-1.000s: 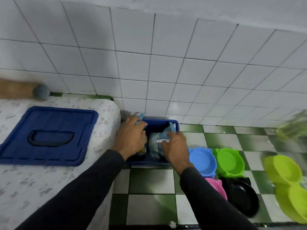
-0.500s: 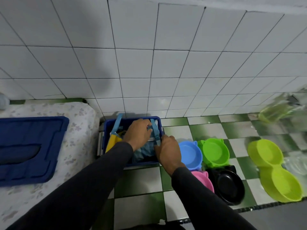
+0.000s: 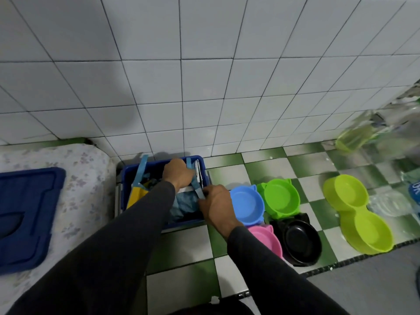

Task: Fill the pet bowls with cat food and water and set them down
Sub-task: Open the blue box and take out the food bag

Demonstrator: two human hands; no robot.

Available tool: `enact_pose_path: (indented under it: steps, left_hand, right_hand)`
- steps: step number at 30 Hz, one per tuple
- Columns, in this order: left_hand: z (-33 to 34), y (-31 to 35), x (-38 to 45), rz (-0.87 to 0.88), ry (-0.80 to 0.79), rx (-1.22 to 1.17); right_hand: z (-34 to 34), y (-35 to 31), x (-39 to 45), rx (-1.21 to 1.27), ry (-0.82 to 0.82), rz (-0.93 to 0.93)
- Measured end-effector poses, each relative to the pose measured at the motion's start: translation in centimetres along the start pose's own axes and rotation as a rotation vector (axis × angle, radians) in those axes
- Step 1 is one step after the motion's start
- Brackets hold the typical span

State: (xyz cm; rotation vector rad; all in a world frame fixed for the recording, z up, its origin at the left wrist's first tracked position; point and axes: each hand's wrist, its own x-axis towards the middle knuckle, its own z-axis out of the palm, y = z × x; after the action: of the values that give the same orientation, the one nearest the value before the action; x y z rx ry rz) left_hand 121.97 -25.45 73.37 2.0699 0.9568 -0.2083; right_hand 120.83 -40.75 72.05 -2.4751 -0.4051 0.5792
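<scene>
While both dark-sleeved arms reach down toward the wall, the left hand [image 3: 178,175] is sunk into a blue crate [image 3: 127,178] on the green-and-white checkered floor [image 3: 181,244], its fingers curled over the top of a teal bag [image 3: 184,204] that sits inside. The right hand [image 3: 217,206] is at the crate's right edge, pinching a light-blue strap [image 3: 197,192] of that bag between thumb and fingers. A second strap [image 3: 141,169] rises at the crate's left side, above something yellow [image 3: 136,196] tucked into the same crate; what it is I cannot tell.

Just to the right of the crate the pet bowls sit on the floor, all with nothing in them that I can see. A blue bowl [image 3: 246,204] is nearest, partly behind the right wrist. A green bowl [image 3: 280,197] touches it on the right. In front of those, a pink bowl [image 3: 267,243] shows beside the right sleeve, and a black bowl [image 3: 300,243] lies just beside it. Farther right, apart from the group, a lime double bowl [image 3: 359,214] lies on the tiles.

At the far right some clear plastic bottles [image 3: 386,203] are blurred, one with a blue label [image 3: 414,190]. On the left, a dark blue lid [image 3: 25,214] rests on a flower-patterned surface [image 3: 84,189] beside the crate. White wall tiles [image 3: 204,76] rise behind everything.
</scene>
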Motion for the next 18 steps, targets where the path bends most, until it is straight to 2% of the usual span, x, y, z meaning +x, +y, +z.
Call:
enact_pose_path:
  steps: [6, 9, 12, 14, 16, 18]
  left_hand:
    - [-2.1, -0.6, -0.4, -0.084, -0.084, -0.372]
    - [-2.9, -1.1, -0.9, -0.117, -0.081, -0.418]
    - [-2.9, -2.2, -0.7, -0.109, -0.051, -0.348]
    - [-2.6, -2.6, -0.6, 0.001, -0.022, -0.178]
    - [-2.1, -2.1, -1.1, 0.214, 0.103, 0.041]
    - [-1.8, -0.9, -1.6, 0.436, 0.24, 0.155]
  right_hand:
    - [-0.2, -0.6, -0.5, -0.045, -0.008, -0.022]
    - [-0.2, -0.9, -1.3, -0.098, 0.001, -0.062]
    - [0.0, -1.5, -1.9, -0.134, 0.005, -0.119]
    - [0.3, -1.9, -2.3, -0.16, -0.005, -0.138]
    - [0.6, -2.3, -2.7, -0.19, 0.009, -0.169]
    - [0.9, -2.5, -3.0, -0.234, 0.024, -0.211]
